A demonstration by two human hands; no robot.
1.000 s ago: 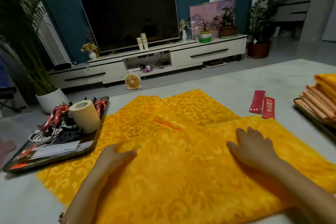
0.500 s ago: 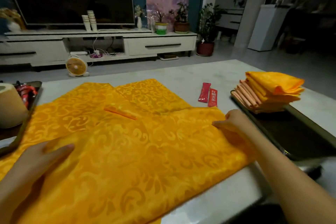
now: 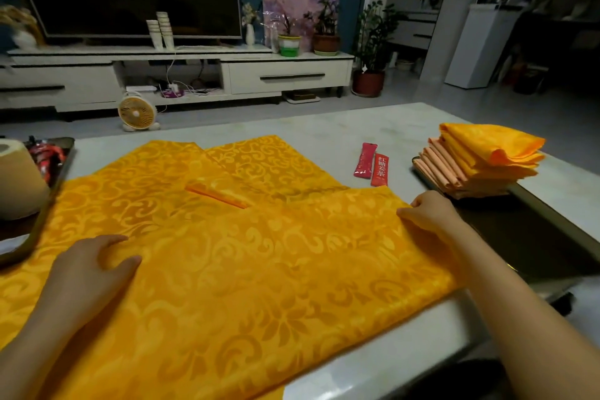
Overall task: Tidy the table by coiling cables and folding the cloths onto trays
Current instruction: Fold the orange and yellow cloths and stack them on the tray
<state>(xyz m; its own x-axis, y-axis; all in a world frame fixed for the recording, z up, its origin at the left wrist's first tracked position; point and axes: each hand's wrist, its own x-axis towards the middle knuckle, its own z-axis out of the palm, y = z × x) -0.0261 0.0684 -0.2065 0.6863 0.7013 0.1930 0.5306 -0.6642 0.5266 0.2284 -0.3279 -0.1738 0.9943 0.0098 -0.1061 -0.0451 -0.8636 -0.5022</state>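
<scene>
On the yellow cloth [image 3: 259,269], our left hand [image 3: 84,273] flat, fingers straight, our right hand [image 3: 431,214] pinching its right corner, folded stack [image 3: 487,156] just beside.

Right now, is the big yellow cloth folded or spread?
Spread: the yellow cloth lies flat across the table, left hand flat on it.

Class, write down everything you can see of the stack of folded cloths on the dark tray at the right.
The stack of folded orange-yellow cloths sits at the far end of the dark rectangular tray. The top pieces are glossy golden fabric with a faint pattern. Those beneath look paler and peach-toned. The folded edges fan out toward the left, slightly slanted. Only the tray can be seen touching it.
</scene>
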